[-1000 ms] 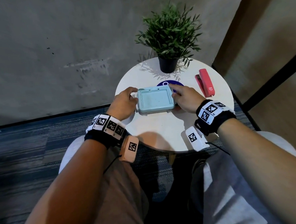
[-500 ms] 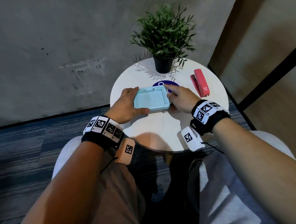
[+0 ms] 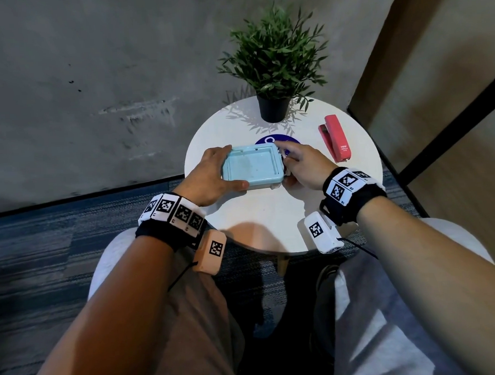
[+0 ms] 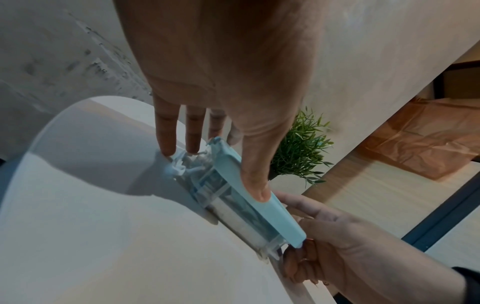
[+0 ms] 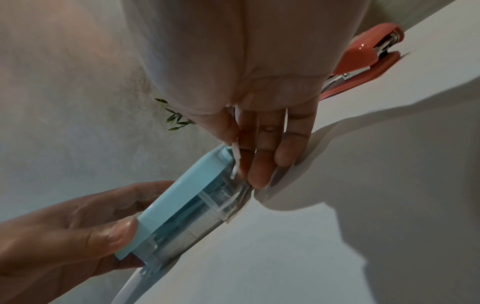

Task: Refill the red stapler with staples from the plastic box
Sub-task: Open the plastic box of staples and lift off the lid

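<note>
The plastic box (image 3: 252, 167), with a pale blue lid on a clear base, lies flat on the round white table (image 3: 271, 220). My left hand (image 3: 215, 174) grips its left end, thumb along the lid's near edge (image 4: 255, 185) and fingers down the far side. My right hand (image 3: 299, 167) holds the right end, where its fingertips (image 5: 259, 164) press on a clear latch (image 5: 235, 162) and the index finger rests at the far corner. The lid is down. The red stapler (image 3: 335, 138) lies closed at the right of the table, apart from both hands; it also shows behind my right hand (image 5: 363, 55).
A potted green plant (image 3: 274, 59) stands at the back of the table, just behind the box. A round blue sticker (image 3: 278, 140) shows between them. Bare tabletop lies in front of the box. A grey wall is on the left and wooden panels on the right.
My left hand has slid from the box's left side to a fuller grip, with the thumb now across the near edge. The right hand stays at the right end. The stapler has not moved.
</note>
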Demonstrator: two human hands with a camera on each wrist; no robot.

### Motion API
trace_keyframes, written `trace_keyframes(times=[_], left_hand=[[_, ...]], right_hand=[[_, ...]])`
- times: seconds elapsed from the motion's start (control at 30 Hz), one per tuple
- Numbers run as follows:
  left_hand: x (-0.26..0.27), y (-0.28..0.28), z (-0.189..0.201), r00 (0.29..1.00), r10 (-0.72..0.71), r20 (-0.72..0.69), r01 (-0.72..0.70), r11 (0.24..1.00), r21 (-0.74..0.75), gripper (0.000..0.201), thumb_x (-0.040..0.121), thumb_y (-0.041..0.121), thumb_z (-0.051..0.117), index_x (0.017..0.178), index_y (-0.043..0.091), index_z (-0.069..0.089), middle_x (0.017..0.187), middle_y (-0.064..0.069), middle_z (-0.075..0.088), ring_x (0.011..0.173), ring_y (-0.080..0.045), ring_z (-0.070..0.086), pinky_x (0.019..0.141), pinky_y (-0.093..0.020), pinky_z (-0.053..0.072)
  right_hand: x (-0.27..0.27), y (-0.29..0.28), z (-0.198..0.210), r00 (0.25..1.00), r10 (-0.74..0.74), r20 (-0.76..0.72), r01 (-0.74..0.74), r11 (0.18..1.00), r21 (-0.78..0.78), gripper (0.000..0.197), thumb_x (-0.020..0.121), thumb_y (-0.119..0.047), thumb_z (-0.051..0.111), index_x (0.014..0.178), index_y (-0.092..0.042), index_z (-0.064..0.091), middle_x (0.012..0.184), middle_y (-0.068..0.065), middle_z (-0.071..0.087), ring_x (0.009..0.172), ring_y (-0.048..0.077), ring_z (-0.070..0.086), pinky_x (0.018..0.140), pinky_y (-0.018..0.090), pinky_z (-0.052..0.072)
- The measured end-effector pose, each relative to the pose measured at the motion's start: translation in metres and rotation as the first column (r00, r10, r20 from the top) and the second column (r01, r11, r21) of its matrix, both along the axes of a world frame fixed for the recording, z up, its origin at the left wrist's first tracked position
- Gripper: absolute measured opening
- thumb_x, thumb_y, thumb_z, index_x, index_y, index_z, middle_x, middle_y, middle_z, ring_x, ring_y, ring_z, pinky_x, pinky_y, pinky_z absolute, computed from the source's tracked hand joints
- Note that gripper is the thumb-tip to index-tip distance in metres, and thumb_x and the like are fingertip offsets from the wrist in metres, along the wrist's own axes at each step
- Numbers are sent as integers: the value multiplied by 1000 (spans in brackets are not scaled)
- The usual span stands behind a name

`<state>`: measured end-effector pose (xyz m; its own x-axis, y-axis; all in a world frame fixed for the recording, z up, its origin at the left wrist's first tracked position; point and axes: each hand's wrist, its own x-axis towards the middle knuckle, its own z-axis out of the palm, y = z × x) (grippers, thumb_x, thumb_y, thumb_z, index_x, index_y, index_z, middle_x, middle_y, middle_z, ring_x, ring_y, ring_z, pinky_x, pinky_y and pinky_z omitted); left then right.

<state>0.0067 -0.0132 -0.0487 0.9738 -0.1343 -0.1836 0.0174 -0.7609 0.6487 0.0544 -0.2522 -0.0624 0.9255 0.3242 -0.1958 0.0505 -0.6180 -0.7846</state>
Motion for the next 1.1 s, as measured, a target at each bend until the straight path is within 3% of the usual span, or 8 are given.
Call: trace_keyframes(times=[0.1, 0.33, 0.43, 0.5, 0.6, 0.7, 0.83, 1.1], left_hand=[[1, 1, 0, 1000, -2, 2, 2, 1000, -10, 95, 76, 36, 82, 152, 18, 28, 148, -5, 34, 126, -15, 42, 101, -23, 32], [1, 4, 1, 998, -63, 0, 63, 998, 10, 97, 76, 21, 83, 153, 15, 24, 150, -6, 33, 134, -18, 36, 103, -22, 32], [1, 5, 0, 998, -67, -1, 67, 998, 23, 105, 73, 24, 85, 155, 14, 20, 159, -6, 25, 143, -19, 29, 117, -32, 28], [2, 7, -1, 999, -47, 3, 47, 999, 7, 106, 72, 26, 86, 155, 15, 21, 159, -4, 26, 138, -15, 35, 113, -27, 30], [2, 8, -1, 999, -33, 10, 33, 999, 4, 105, 71, 28, 86, 155, 17, 24, 156, 0, 32, 128, -13, 43, 101, -21, 33], [2, 7, 0, 999, -42, 30, 41, 998, 39, 104, 70, 33, 87, 154, 19, 26, 153, 0, 35, 128, -17, 46, 104, -28, 39], [0, 6, 3, 996, -75, 50, 71, 995, 74, 102, 70, 37, 86, 153, 24, 28, 150, 1, 38, 124, -17, 49, 104, -35, 43], [-3, 8, 4, 995, -70, 65, 70, 998, 0, 95, 72, 39, 84, 151, 25, 32, 149, 3, 37, 123, -12, 47, 104, -29, 42]], right_hand=[[1, -1, -2, 1000, -6, -1, 6, 1000, -29, 53, 99, -11, 39, 145, -35, 47, 93, -1, 63, 78, 22, 61, 73, 34, 51], [1, -4, -6, 998, 13, 62, 1, 975, -221, 65, 97, -11, 48, 151, -44, 34, 103, -5, 55, 95, 23, 56, 80, 27, 40], [0, -3, -5, 997, 29, 77, -5, 953, -303, 68, 95, -18, 58, 155, -34, 29, 131, 10, 60, 121, 32, 55, 95, 34, 42], [0, -3, -3, 996, 59, 71, -31, 940, -340, 71, 90, -21, 63, 154, -23, 32, 140, 14, 52, 128, 33, 51, 103, 38, 41], [-3, -2, 4, 989, 142, -25, -143, 933, -330, 78, 78, -29, 74, 147, -24, 39, 136, 13, 46, 126, 30, 48, 106, 42, 41], [-7, 1, 6, 984, 167, -60, -177, 948, -265, 109, 59, -47, 83, 151, -36, 27, 142, 8, 42, 135, 29, 39, 110, 48, 37], [-9, 3, 3, 993, 106, -48, -114, 962, -246, 129, 63, -45, 89, 158, -29, 4, 158, 10, 24, 146, 27, 28, 118, 45, 29], [-9, 2, 6, 992, 117, -51, -125, 968, -217, 121, 66, -56, 84, 157, -36, 7, 157, 11, 26, 144, 29, 32, 116, 46, 32]])
